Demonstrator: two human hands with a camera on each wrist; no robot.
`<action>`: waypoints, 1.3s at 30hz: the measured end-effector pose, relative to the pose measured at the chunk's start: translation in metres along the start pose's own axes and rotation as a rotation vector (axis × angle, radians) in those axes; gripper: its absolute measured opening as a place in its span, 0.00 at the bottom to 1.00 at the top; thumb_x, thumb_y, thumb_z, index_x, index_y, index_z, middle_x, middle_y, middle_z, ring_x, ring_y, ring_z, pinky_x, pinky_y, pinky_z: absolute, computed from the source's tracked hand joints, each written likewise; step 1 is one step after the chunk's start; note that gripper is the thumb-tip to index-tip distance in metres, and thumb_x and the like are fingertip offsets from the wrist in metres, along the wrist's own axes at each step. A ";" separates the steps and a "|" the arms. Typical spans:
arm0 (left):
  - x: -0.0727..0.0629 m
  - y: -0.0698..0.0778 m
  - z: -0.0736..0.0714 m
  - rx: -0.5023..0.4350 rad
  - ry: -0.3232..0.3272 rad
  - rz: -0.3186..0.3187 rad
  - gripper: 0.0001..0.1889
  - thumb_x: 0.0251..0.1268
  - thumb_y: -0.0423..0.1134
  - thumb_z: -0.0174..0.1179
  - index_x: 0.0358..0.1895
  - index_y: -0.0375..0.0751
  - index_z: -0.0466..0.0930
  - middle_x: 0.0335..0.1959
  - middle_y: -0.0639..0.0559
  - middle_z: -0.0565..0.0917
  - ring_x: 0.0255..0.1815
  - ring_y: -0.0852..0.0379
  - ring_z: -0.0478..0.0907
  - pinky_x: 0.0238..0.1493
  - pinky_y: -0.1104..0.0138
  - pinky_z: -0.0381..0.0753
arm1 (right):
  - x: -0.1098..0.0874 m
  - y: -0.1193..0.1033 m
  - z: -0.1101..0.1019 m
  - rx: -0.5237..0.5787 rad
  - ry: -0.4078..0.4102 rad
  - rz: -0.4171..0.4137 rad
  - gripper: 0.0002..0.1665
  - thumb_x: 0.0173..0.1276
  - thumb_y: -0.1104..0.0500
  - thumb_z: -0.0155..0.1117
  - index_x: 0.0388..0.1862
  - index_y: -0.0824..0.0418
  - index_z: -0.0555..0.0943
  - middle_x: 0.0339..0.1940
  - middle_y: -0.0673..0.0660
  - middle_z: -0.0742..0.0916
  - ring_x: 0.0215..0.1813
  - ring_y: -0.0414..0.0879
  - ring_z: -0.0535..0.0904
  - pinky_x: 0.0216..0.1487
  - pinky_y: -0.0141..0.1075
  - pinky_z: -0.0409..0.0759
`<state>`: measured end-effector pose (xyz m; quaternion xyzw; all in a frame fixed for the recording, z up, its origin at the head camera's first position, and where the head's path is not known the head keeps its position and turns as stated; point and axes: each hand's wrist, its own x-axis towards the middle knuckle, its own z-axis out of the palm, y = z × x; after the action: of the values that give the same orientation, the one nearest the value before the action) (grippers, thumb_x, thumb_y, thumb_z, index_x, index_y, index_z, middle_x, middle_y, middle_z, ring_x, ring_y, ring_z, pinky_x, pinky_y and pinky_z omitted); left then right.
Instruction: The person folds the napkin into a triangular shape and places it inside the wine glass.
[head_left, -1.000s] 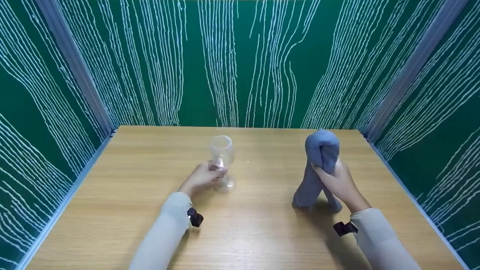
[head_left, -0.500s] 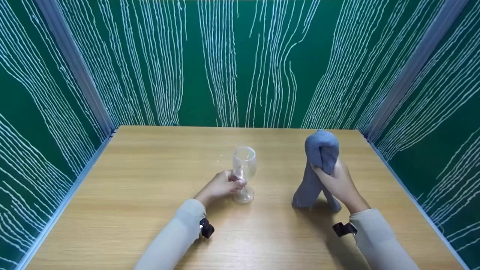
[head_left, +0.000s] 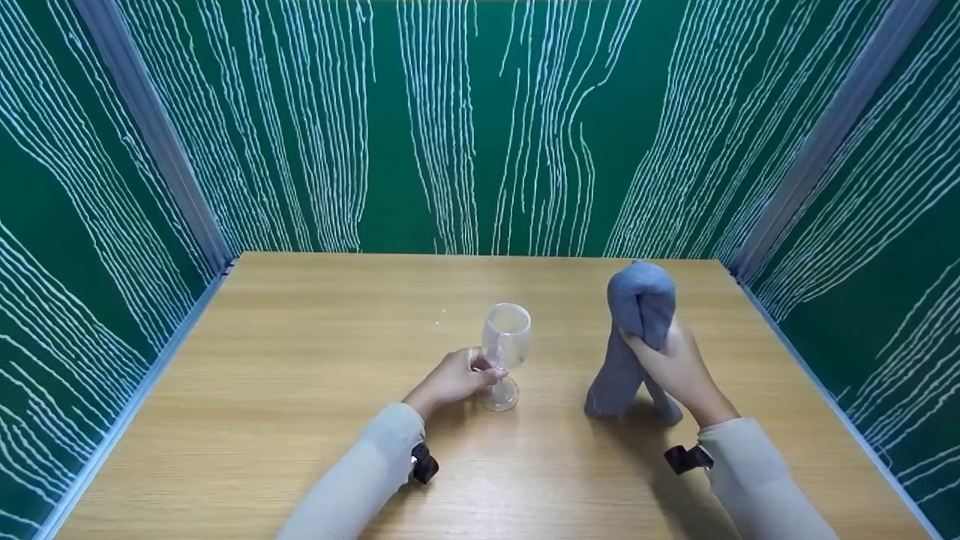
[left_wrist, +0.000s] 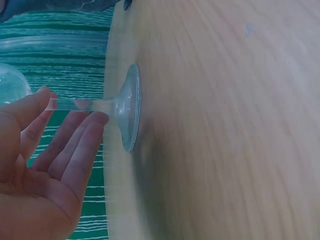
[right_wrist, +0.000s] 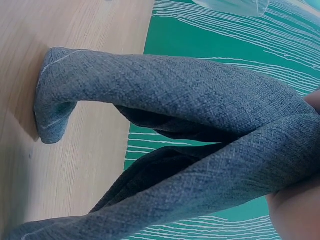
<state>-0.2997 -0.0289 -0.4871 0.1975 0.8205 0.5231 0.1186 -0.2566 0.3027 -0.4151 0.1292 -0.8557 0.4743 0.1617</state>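
Near the middle of the table, my left hand (head_left: 456, 376) pinches the stem of a clear wine glass (head_left: 507, 337) between thumb and fingers. The glass is upright, bowl at the top. In the left wrist view its round foot (left_wrist: 131, 107) is close to the tabletop; whether it touches I cannot tell. To the right, my right hand (head_left: 679, 367) grips a bunched grey-blue cloth (head_left: 621, 371). The cloth folds over above the hand, and its two ends hang down to the table. In the right wrist view the cloth (right_wrist: 165, 85) hides most of the fingers.
The wooden table (head_left: 300, 337) has green walls with white streaks (head_left: 382, 150) behind it and at both sides. A few tiny bright specks lie on the wood left of the glass. Each sleeve cuff carries a small black camera (head_left: 424, 463).
My left hand has carried the wine glass to the right and nearer to me, closer to the cloth. The right hand and the cloth have stayed almost still.
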 end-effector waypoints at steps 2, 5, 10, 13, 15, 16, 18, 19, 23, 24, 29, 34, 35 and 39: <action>0.000 0.001 0.001 0.015 0.006 0.008 0.12 0.68 0.41 0.64 0.48 0.36 0.83 0.41 0.50 0.86 0.43 0.55 0.82 0.47 0.63 0.82 | 0.000 -0.001 0.000 -0.011 -0.011 0.013 0.26 0.73 0.60 0.62 0.65 0.68 0.70 0.57 0.62 0.82 0.53 0.45 0.77 0.53 0.27 0.74; -0.001 0.001 0.002 0.037 0.016 0.026 0.12 0.68 0.42 0.64 0.47 0.37 0.84 0.40 0.50 0.86 0.43 0.56 0.82 0.47 0.63 0.81 | 0.000 -0.002 0.001 -0.024 -0.026 0.029 0.26 0.74 0.59 0.62 0.65 0.69 0.70 0.58 0.64 0.82 0.55 0.50 0.78 0.56 0.36 0.77; -0.003 0.000 0.001 0.015 -0.001 0.038 0.14 0.67 0.42 0.65 0.49 0.37 0.83 0.43 0.49 0.87 0.46 0.54 0.83 0.48 0.63 0.82 | -0.002 -0.001 0.001 -0.002 -0.057 0.055 0.27 0.75 0.58 0.61 0.66 0.69 0.67 0.61 0.66 0.80 0.58 0.56 0.77 0.60 0.55 0.75; -0.008 0.002 -0.002 -0.010 -0.015 0.054 0.17 0.66 0.40 0.66 0.55 0.36 0.81 0.46 0.46 0.87 0.47 0.52 0.84 0.49 0.63 0.82 | -0.002 -0.001 0.001 0.003 -0.068 0.060 0.28 0.75 0.57 0.61 0.66 0.68 0.67 0.61 0.66 0.79 0.59 0.56 0.76 0.61 0.57 0.74; -0.012 0.004 -0.005 -0.023 -0.014 0.058 0.19 0.65 0.37 0.66 0.57 0.35 0.79 0.48 0.45 0.86 0.49 0.50 0.84 0.50 0.63 0.82 | -0.003 -0.002 0.000 0.007 -0.073 0.058 0.28 0.75 0.57 0.61 0.66 0.68 0.67 0.61 0.65 0.79 0.59 0.55 0.76 0.61 0.56 0.74; -0.014 0.005 -0.007 -0.026 -0.010 0.059 0.21 0.64 0.36 0.67 0.59 0.35 0.77 0.50 0.44 0.85 0.50 0.49 0.84 0.51 0.62 0.82 | -0.003 -0.002 0.000 0.010 -0.074 0.054 0.28 0.75 0.57 0.62 0.66 0.68 0.67 0.61 0.65 0.79 0.59 0.55 0.76 0.61 0.56 0.73; -0.016 0.006 -0.011 -0.017 0.003 0.051 0.24 0.63 0.36 0.68 0.62 0.36 0.75 0.54 0.43 0.83 0.53 0.47 0.83 0.52 0.62 0.82 | -0.003 -0.002 0.000 0.006 -0.075 0.048 0.28 0.75 0.57 0.62 0.66 0.68 0.67 0.61 0.65 0.80 0.59 0.55 0.76 0.61 0.55 0.74; -0.017 0.006 -0.013 -0.016 0.007 0.047 0.26 0.62 0.37 0.68 0.63 0.37 0.73 0.56 0.43 0.81 0.55 0.46 0.82 0.54 0.61 0.81 | -0.003 -0.002 0.000 0.006 -0.074 0.045 0.27 0.74 0.57 0.62 0.66 0.68 0.67 0.60 0.65 0.80 0.58 0.54 0.76 0.60 0.55 0.74; -0.024 0.011 -0.024 0.026 0.004 0.047 0.37 0.62 0.42 0.70 0.73 0.41 0.65 0.65 0.42 0.74 0.63 0.45 0.76 0.61 0.57 0.77 | -0.003 -0.001 0.000 -0.015 -0.073 0.022 0.27 0.74 0.57 0.63 0.64 0.68 0.68 0.58 0.64 0.81 0.57 0.54 0.77 0.59 0.54 0.75; -0.025 0.013 -0.026 0.040 0.006 0.050 0.39 0.62 0.44 0.71 0.74 0.42 0.63 0.67 0.42 0.72 0.65 0.45 0.74 0.63 0.56 0.75 | -0.003 -0.001 0.000 -0.020 -0.072 0.015 0.27 0.74 0.57 0.63 0.64 0.68 0.69 0.57 0.64 0.82 0.56 0.54 0.77 0.59 0.54 0.75; -0.030 0.027 -0.030 0.151 0.077 0.143 0.45 0.60 0.49 0.72 0.78 0.46 0.58 0.75 0.45 0.62 0.74 0.44 0.62 0.68 0.47 0.66 | -0.001 -0.003 0.001 -0.031 -0.086 -0.006 0.26 0.73 0.56 0.64 0.64 0.67 0.70 0.57 0.63 0.82 0.56 0.53 0.78 0.58 0.55 0.76; -0.030 0.041 -0.025 0.330 0.219 0.373 0.47 0.58 0.52 0.72 0.78 0.49 0.57 0.78 0.48 0.58 0.77 0.47 0.56 0.70 0.43 0.59 | 0.001 -0.004 0.005 0.003 -0.125 -0.054 0.28 0.73 0.59 0.64 0.66 0.68 0.68 0.59 0.62 0.81 0.58 0.52 0.78 0.60 0.54 0.76; -0.030 0.044 -0.025 0.366 0.245 0.418 0.47 0.57 0.52 0.73 0.78 0.50 0.57 0.78 0.49 0.57 0.77 0.48 0.56 0.71 0.43 0.59 | 0.001 -0.005 0.006 0.006 -0.135 -0.072 0.29 0.73 0.60 0.64 0.67 0.68 0.67 0.60 0.61 0.81 0.59 0.52 0.77 0.60 0.54 0.75; -0.030 0.060 -0.025 0.493 0.298 0.568 0.48 0.55 0.51 0.74 0.78 0.49 0.58 0.79 0.51 0.56 0.77 0.51 0.55 0.69 0.40 0.60 | 0.002 -0.006 0.008 0.013 -0.167 -0.117 0.32 0.72 0.61 0.65 0.71 0.66 0.65 0.63 0.60 0.80 0.62 0.52 0.76 0.62 0.54 0.74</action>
<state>-0.2708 -0.0405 -0.4226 0.3607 0.8425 0.3454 -0.2019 -0.2578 0.2926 -0.4140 0.2191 -0.8541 0.4573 0.1161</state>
